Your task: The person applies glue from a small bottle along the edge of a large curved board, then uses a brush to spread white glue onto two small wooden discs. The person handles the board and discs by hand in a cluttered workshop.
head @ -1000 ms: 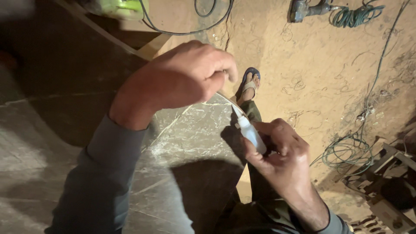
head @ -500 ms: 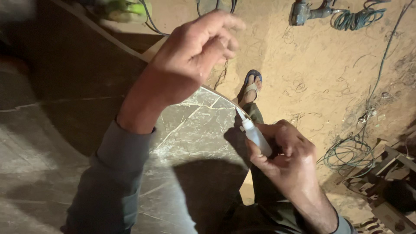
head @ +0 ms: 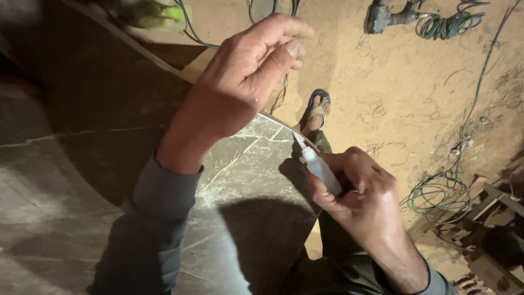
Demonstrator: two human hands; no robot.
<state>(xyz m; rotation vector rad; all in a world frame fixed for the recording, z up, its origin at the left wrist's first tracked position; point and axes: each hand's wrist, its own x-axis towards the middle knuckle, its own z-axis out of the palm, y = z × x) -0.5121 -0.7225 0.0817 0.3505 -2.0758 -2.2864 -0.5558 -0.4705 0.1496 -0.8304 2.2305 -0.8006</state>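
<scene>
Lifted up and away from the small white plastic nozzle bottle [head: 318, 166], the left hand [head: 240, 82] now hovers with thumb and fingers loosely pinched, holding nothing I can make out, while the right hand [head: 360, 194] grips the uncapped bottle, tip aimed at the near edge of the grey veined stone slab [head: 245, 180].

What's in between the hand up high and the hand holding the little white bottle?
Between the left hand and the right hand with its small white bottle, the head view shows only the grey veined stone slab.
</scene>
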